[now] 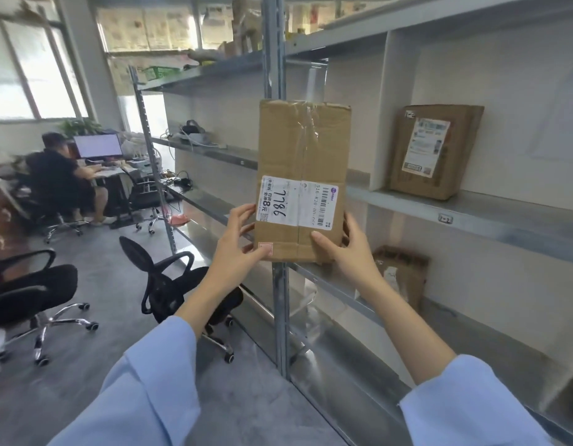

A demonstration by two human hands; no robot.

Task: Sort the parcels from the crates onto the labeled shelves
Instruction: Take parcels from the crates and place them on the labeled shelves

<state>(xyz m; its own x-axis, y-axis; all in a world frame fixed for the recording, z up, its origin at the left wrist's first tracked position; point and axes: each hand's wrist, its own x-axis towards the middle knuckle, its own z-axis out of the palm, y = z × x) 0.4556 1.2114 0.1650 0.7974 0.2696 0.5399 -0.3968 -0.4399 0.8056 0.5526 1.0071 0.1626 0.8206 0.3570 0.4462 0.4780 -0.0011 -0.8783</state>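
The step looks like reading the label before shelving. A tall brown cardboard parcel (302, 178) with a white label marked 7786 stands upright in the middle of the frame. The left hand (243, 239) and right hand (346, 246) grip its bottom corners. Next, it likely goes on the matching grey metal shelf (491, 214) at right.

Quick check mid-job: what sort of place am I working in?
Probably a small parcel depot sharing an office: tagged metal shelving, a labelled cardboard parcel on it, the parcel marked 7786 gripped by left hand and right hand, and a desk monitor behind.
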